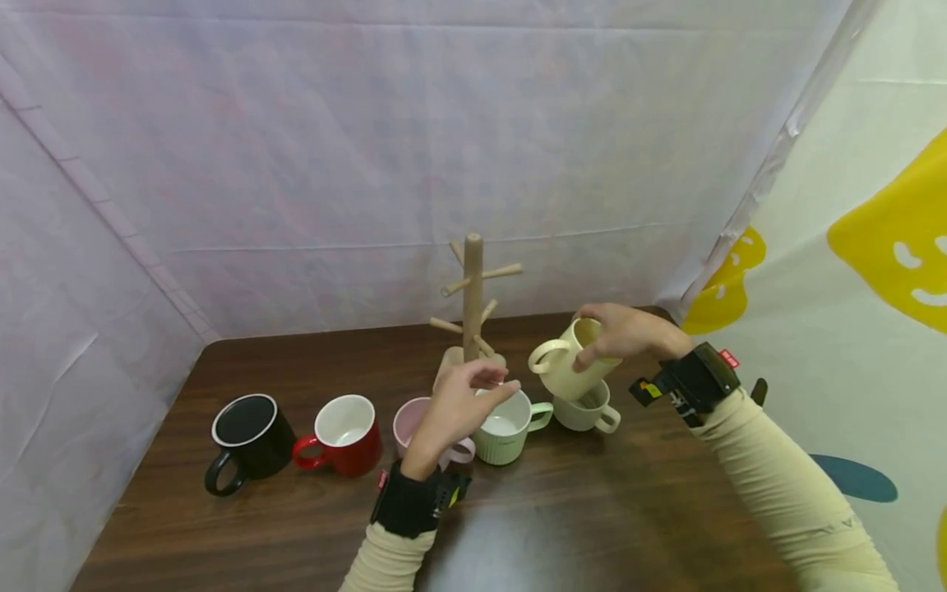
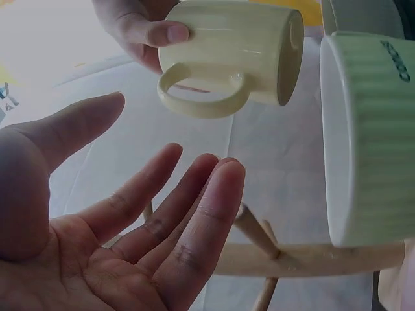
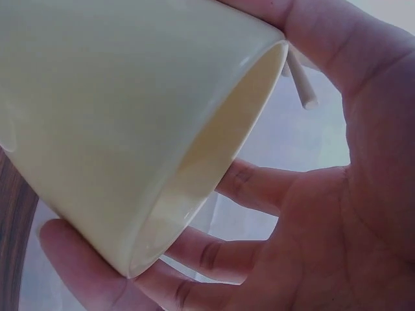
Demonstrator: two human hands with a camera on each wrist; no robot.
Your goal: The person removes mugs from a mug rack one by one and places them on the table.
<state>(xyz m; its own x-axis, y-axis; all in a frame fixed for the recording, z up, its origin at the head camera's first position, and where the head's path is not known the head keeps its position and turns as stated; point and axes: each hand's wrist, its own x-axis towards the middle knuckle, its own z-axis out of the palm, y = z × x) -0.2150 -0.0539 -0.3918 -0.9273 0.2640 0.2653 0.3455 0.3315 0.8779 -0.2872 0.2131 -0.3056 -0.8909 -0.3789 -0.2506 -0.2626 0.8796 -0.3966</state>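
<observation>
A pale yellow mug (image 1: 565,374) is tilted in the air, its handle toward the left. My right hand (image 1: 625,330) grips it around the rim; the right wrist view shows thumb and fingers on either side of the mug (image 3: 123,110). My left hand (image 1: 462,407) hovers over the pink mug (image 1: 410,419) and beside the green ribbed mug (image 1: 503,440), fingers loosely bent and holding nothing. In the left wrist view the palm of the left hand (image 2: 123,240) faces the yellow mug's handle, apart from it. Behind stands a wooden mug tree (image 1: 473,308) with bare pegs.
A grey-white mug (image 1: 584,413) stands right below the yellow one. Farther left on the dark wooden table (image 1: 577,510) are a red mug (image 1: 355,448) and a black mug (image 1: 262,444). White fabric (image 1: 370,148) hangs behind the table.
</observation>
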